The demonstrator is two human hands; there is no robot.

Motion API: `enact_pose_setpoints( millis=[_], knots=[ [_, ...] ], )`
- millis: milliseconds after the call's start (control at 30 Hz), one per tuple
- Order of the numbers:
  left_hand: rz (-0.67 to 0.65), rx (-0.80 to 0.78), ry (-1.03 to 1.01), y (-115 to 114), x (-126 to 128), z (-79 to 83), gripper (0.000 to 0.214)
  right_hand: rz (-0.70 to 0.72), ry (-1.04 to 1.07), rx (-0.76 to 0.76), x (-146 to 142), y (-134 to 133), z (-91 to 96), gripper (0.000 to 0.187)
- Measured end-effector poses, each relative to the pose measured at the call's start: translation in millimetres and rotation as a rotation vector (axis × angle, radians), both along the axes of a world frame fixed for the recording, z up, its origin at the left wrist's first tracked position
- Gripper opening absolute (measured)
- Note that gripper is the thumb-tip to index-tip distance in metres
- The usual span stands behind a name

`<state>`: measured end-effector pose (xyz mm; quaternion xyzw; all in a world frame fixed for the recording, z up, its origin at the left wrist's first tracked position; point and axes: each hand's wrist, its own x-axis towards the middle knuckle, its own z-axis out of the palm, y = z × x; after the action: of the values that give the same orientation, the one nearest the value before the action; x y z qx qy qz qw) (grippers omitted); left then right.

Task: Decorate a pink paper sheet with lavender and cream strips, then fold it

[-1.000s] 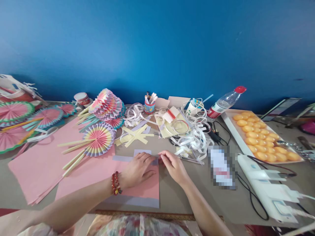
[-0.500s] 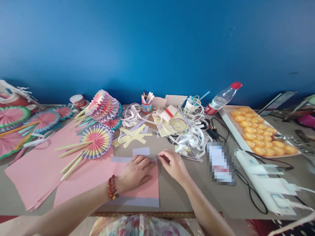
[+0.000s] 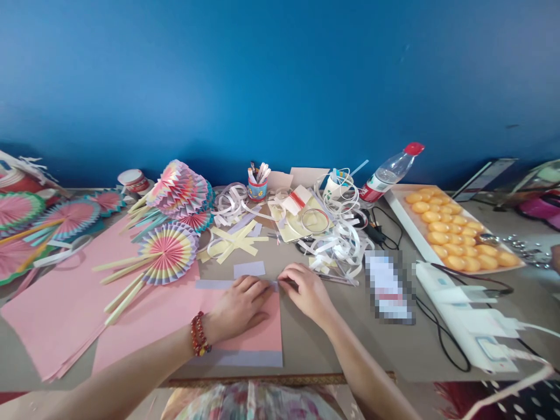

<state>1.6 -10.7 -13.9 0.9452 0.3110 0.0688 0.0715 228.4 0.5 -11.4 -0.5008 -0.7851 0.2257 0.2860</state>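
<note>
My left hand lies flat on a pink sheet of paper, its fingers stretched over a pale purple strip along the far edge. A red bead bracelet circles that wrist. Along the sheet's near edge runs a second purple strip. At the far right corner of the sheet, my right hand has thumb and fingers pinched together; what is between them is hidden. Just beyond the hands lies a small purple paper piece.
Folded paper fans and pink sheets spread to the left. Behind are yellow strips, curled white strips and a pen cup. On the right stand a bottle, a tray of yellow ovals and a power strip.
The view has shifted slightly, so things at the sides sit a little further left. Both hands keep nearly the same pose on the paper.
</note>
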Motion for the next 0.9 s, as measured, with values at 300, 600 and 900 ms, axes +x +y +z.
enact_pose_setpoints(
  millis=[300,600,900],
  knots=[
    [-0.004,0.009,0.012,0.7,0.3,-0.6,0.054,-0.027,-0.010,-0.004,-1.9,-1.8,0.3,0.014],
    [0.005,-0.007,-0.002,0.8,-0.1,-0.3,0.053,-0.053,-0.058,0.005,-4.3,-2.8,-3.0,0.016],
    [0.007,-0.013,-0.004,0.4,-0.5,-2.5,0.052,-0.048,-0.063,0.012,-4.4,-3.1,-2.3,0.015]
  ],
)
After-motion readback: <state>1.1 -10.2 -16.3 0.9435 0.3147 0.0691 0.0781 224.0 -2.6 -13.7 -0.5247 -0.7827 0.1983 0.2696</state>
